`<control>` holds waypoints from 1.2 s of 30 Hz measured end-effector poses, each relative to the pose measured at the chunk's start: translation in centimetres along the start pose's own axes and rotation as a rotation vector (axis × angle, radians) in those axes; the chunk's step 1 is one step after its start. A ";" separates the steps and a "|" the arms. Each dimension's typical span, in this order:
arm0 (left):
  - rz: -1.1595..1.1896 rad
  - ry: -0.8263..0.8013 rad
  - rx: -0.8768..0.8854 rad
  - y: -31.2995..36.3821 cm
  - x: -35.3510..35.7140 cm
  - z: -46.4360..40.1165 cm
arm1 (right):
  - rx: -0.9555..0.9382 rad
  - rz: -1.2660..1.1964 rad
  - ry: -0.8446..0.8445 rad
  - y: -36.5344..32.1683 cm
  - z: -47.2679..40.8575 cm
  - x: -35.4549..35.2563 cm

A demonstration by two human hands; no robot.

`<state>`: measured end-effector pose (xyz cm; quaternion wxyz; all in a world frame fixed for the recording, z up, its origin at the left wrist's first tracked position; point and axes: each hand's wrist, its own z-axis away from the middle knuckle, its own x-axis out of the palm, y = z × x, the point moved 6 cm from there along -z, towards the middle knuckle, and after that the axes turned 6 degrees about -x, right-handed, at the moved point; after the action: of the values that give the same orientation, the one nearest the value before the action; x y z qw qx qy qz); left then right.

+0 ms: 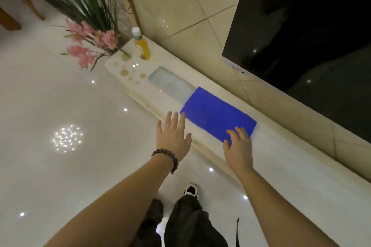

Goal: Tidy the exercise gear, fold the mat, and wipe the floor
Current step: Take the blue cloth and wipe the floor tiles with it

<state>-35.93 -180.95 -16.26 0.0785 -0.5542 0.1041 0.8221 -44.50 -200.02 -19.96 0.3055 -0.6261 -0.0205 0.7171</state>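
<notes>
Head view, setting: a person stands on a glossy white tiled floor (60,106), looking down at a long, low white cabinet top (291,166) that runs along a beige tiled wall (180,6).
Blue cloth: a bright blue folded cloth (216,113) lies flat on the cabinet top, roughly in the middle of the view.
Left hand: the left hand (172,134) is open, fingers straight and spread, palm down. It is at the near left corner of the blue cloth, with the fingertips at the cloth's edge; whether they touch it cannot be told. A dark beaded bracelet (166,158) circles the wrist.
Right hand: the right hand (239,146) is open too, fingers loosely bent, lying over the near right corner of the cloth. It grips nothing.
Pale cloth: a light blue-white cloth (170,82) lies flat on the cabinet, just beyond the blue one, at its far end.
Bottle: a bottle of yellow drink (142,46) with a white cap stands upright near the far end of the cabinet.
Flowers: pink flowers (88,46) with long green leaves lean over that far end.
Screen: a large dark screen (311,16) hangs on the wall to the right.
Legs: dark trousers (188,222) and a black-and-white shoe (191,189) show below the arms.
</notes>
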 end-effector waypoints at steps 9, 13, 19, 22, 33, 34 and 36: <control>-0.165 -0.130 0.247 2.3 11.1 -15.1 | 0.302 -0.023 0.048 10.0 -6.2 9.6; -0.225 -0.112 0.352 3.7 17.3 -21.5 | 0.417 -0.076 0.173 14.3 -9.4 13.3; -0.293 -0.132 0.438 3.2 24.4 -26.1 | 0.571 -0.078 0.183 18.5 -11.5 17.2; -0.301 -0.081 0.443 3.0 25.9 -26.1 | 0.564 -0.121 0.206 18.9 -11.2 18.1; -0.240 -0.204 0.483 7.3 28.5 -17.8 | 0.695 -0.211 0.155 23.9 -3.7 17.0; -0.213 -0.225 0.485 7.5 28.4 -17.3 | 0.696 -0.210 0.149 24.0 -3.3 16.6; -0.139 -0.245 0.477 7.5 27.5 -16.9 | 0.675 -0.193 0.173 23.5 -3.1 15.4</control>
<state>-32.91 -192.22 -47.34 0.2749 -0.4225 0.2462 0.8278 -51.87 -213.09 -43.94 0.5620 -0.5434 0.1841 0.5958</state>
